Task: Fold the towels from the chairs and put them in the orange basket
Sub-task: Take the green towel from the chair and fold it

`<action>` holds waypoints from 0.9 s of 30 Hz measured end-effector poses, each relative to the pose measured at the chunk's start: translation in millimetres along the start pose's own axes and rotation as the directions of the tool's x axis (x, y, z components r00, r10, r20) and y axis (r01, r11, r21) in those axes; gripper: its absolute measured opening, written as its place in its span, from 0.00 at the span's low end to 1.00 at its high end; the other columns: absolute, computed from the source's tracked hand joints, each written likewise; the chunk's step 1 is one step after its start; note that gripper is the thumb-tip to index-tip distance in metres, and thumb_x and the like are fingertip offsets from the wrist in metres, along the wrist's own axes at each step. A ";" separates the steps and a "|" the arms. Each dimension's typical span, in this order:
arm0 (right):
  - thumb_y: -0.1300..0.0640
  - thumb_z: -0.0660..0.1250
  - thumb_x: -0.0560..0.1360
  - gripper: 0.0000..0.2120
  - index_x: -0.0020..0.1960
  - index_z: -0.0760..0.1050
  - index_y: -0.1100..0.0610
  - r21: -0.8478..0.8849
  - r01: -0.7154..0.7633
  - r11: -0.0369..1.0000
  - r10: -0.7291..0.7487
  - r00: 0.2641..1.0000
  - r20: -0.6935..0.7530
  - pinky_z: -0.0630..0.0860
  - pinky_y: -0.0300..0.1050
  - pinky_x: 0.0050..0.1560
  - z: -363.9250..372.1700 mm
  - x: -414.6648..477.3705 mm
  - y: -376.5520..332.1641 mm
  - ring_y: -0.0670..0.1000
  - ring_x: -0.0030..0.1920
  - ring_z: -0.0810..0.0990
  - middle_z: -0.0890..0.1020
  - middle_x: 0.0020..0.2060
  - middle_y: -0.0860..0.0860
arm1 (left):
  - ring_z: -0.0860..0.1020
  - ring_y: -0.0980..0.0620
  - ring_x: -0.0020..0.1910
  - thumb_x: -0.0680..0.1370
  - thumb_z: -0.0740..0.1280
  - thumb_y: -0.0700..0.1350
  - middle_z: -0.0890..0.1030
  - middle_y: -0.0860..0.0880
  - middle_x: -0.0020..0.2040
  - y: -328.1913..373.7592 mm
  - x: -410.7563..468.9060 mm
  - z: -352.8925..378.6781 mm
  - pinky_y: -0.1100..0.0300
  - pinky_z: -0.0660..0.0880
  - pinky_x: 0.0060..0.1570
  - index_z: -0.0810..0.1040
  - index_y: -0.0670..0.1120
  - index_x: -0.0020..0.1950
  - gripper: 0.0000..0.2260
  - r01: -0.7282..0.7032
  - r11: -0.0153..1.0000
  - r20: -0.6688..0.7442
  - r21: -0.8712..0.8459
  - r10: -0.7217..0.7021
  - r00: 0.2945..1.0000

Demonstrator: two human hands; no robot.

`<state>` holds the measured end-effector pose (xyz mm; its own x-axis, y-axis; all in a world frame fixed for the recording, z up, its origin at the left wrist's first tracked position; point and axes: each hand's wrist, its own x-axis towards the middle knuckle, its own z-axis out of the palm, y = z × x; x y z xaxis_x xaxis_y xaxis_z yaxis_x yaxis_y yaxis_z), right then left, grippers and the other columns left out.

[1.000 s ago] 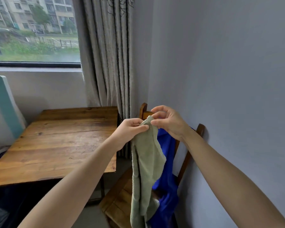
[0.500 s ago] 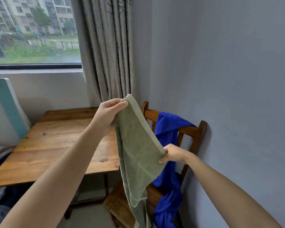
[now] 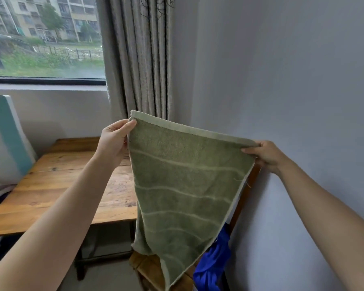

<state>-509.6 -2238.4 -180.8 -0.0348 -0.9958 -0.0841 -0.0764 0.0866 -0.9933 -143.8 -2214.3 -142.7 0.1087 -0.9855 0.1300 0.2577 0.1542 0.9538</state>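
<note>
- Folding is the step in hand, by the look of it: the green towel (image 3: 183, 185) hangs spread in the air, its lower edge down by the chair (image 3: 147, 269) seat.
- The left hand (image 3: 114, 139) pinches the top left corner, thumb on the near face.
- The right hand (image 3: 265, 154) pinches the top right corner, lower than the left, so the hem slopes down to the right; neither hand is free.
- The towel narrows toward the bottom and hangs skewed, not yet square for a fold.
- The next move likely calls for levelling the hem and bringing the two corners together to halve the towel; the table (image 3: 57, 185) just to the left offers a flat top to lay it on.
- The task looks early: a blue towel (image 3: 212, 265) is draped on the same chair, partly hidden behind the green one.
- The orange basket is not in view, so where the folded towel must go cannot be told.
- Around: a curtain (image 3: 139, 59) and window (image 3: 44, 38) beyond the table, a teal board (image 3: 8, 131) leaning at far left, a plain wall (image 3: 292, 80) close on the right.
- In the way: the chair back stands just behind the right hand, and the wall leaves little room on that side.
</note>
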 end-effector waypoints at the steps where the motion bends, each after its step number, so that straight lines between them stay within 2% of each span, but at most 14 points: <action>1: 0.57 0.82 0.50 0.25 0.45 0.81 0.62 0.073 0.025 0.997 -0.024 1.000 -0.009 0.82 0.44 0.44 -0.9 0.5 -7.6 0.53 0.40 0.84 0.84 0.43 0.58 | 0.78 0.54 0.36 0.77 0.65 0.43 0.81 0.54 0.33 2.9 2.4 -0.3 0.61 0.77 0.35 0.82 0.48 0.40 0.09 -0.008 1.000 -0.002 -0.003 0.008 1.000; 2: 0.57 0.82 0.48 0.23 0.41 0.82 0.60 0.151 0.063 0.987 -0.060 0.998 -0.023 0.82 0.43 0.41 -1.0 1.5 -15.1 0.52 0.39 0.84 0.85 0.39 0.55 | 0.78 0.54 0.36 0.77 0.66 0.43 0.81 0.54 0.32 6.6 5.2 -0.3 0.61 0.77 0.35 0.83 0.49 0.37 0.11 -0.019 1.000 -0.005 -0.010 0.019 1.000; 4: 0.64 0.76 0.62 0.09 0.41 0.80 0.59 0.280 0.137 0.950 -0.122 0.990 -0.071 0.80 0.39 0.36 2.7 1.3 -32.1 0.49 0.39 0.83 0.85 0.33 0.50 | 0.78 0.55 0.36 0.77 0.66 0.43 0.81 0.55 0.32 15.1 11.9 0.3 0.61 0.76 0.35 0.83 0.51 0.33 0.13 -0.052 0.998 -0.009 -0.032 0.052 0.999; 5: 0.66 0.71 0.67 0.06 0.43 0.78 0.59 0.317 0.163 0.934 -0.139 0.985 -0.098 0.79 0.39 0.35 4.9 1.9 -40.2 0.49 0.38 0.83 0.84 0.31 0.49 | 0.78 0.55 0.36 0.77 0.66 0.43 0.81 0.55 0.32 19.2 15.3 0.9 0.62 0.75 0.34 0.83 0.51 0.33 0.14 -0.072 0.997 -0.003 -0.041 0.072 0.997; 8: 0.64 0.67 0.71 0.05 0.44 0.76 0.56 0.355 0.219 0.909 -0.193 0.975 -0.106 0.79 0.40 0.37 11.0 1.8 -57.5 0.48 0.41 0.82 0.84 0.33 0.48 | 0.77 0.56 0.34 0.77 0.66 0.43 0.80 0.56 0.31 28.7 26.1 0.1 0.63 0.73 0.31 0.83 0.51 0.33 0.14 -0.121 0.990 0.012 -0.076 0.122 0.992; 9: 0.61 0.71 0.68 0.07 0.45 0.76 0.56 0.365 0.227 0.903 -0.209 0.974 -0.090 0.79 0.41 0.38 13.3 -1.0 -61.4 0.49 0.42 0.81 0.84 0.35 0.48 | 0.77 0.57 0.33 0.77 0.65 0.43 0.80 0.56 0.31 30.8 28.6 -0.7 0.63 0.74 0.30 0.83 0.51 0.33 0.14 -0.125 0.988 0.008 -0.095 0.126 0.992; 12: 0.51 0.80 0.51 0.28 0.48 0.78 0.56 0.338 0.216 0.916 -0.217 0.976 -0.035 0.80 0.42 0.40 13.3 -9.1 -64.6 0.49 0.43 0.83 0.84 0.40 0.50 | 0.78 0.56 0.33 0.77 0.65 0.42 0.80 0.55 0.31 33.7 30.5 -5.7 0.62 0.76 0.31 0.83 0.50 0.34 0.13 -0.114 0.986 0.018 -0.122 0.117 0.993; 14: 0.48 0.83 0.45 0.36 0.49 0.77 0.57 0.311 0.214 0.926 -0.219 0.976 -0.019 0.80 0.40 0.40 11.4 -14.1 -59.4 0.47 0.43 0.84 0.85 0.41 0.49 | 0.79 0.55 0.35 0.78 0.64 0.42 0.81 0.54 0.33 32.0 25.0 -9.7 0.59 0.79 0.36 0.84 0.50 0.34 0.14 -0.090 0.990 0.056 -0.112 0.097 0.994; 17: 0.46 0.84 0.41 0.42 0.51 0.77 0.57 0.286 0.159 0.945 -0.165 0.986 -0.005 0.80 0.39 0.39 10.8 -27.5 -46.6 0.47 0.43 0.84 0.85 0.41 0.49 | 0.81 0.53 0.36 0.78 0.63 0.42 0.82 0.52 0.34 23.2 5.0 -12.9 0.56 0.80 0.38 0.84 0.50 0.34 0.15 -0.053 0.993 0.090 -0.104 0.062 0.994; 21: 0.45 0.83 0.40 0.42 0.51 0.77 0.57 0.237 0.081 0.968 -0.094 0.995 0.045 0.80 0.38 0.39 8.4 -54.8 -16.3 0.46 0.43 0.84 0.85 0.41 0.48 | 0.80 0.55 0.33 0.78 0.62 0.40 0.82 0.53 0.33 -3.5 -39.8 -22.9 0.62 0.78 0.34 0.84 0.49 0.32 0.17 -0.006 0.996 0.048 -0.095 0.010 0.999; 24: 0.45 0.83 0.43 0.33 0.45 0.80 0.55 0.198 0.033 0.980 -0.051 0.995 0.085 0.79 0.37 0.38 3.6 -75.0 6.4 0.46 0.42 0.83 0.84 0.41 0.48 | 0.80 0.57 0.32 0.78 0.61 0.40 0.82 0.54 0.32 -26.9 -78.5 -29.4 0.64 0.77 0.33 0.84 0.50 0.33 0.18 0.062 0.994 -0.026 -0.094 -0.065 0.998; 26: 0.50 0.80 0.53 0.20 0.42 0.80 0.55 0.195 -0.016 0.981 -0.007 0.993 0.116 0.78 0.36 0.38 1.4 -87.9 22.2 0.47 0.43 0.81 0.81 0.44 0.50 | 0.80 0.56 0.34 0.78 0.62 0.41 0.82 0.54 0.34 -45.1 -102.0 -34.1 0.63 0.77 0.33 0.83 0.50 0.34 0.16 0.131 0.988 -0.064 -0.081 -0.136 0.989; 27: 0.52 0.77 0.56 0.18 0.44 0.79 0.55 0.190 -0.051 0.981 0.028 0.992 0.120 0.78 0.36 0.37 0.2 -94.7 32.7 0.48 0.43 0.81 0.80 0.44 0.50 | 0.80 0.55 0.36 0.78 0.62 0.42 0.82 0.53 0.36 -55.9 -113.8 -36.6 0.61 0.77 0.35 0.82 0.49 0.37 0.13 0.171 0.983 -0.082 -0.070 -0.176 0.981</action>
<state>-508.6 -2141.3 -205.4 0.0830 -0.9892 -0.1210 0.1159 0.1302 -0.9847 -135.4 -2108.3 -220.7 0.1400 -0.9881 -0.0630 0.3387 -0.0120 0.9408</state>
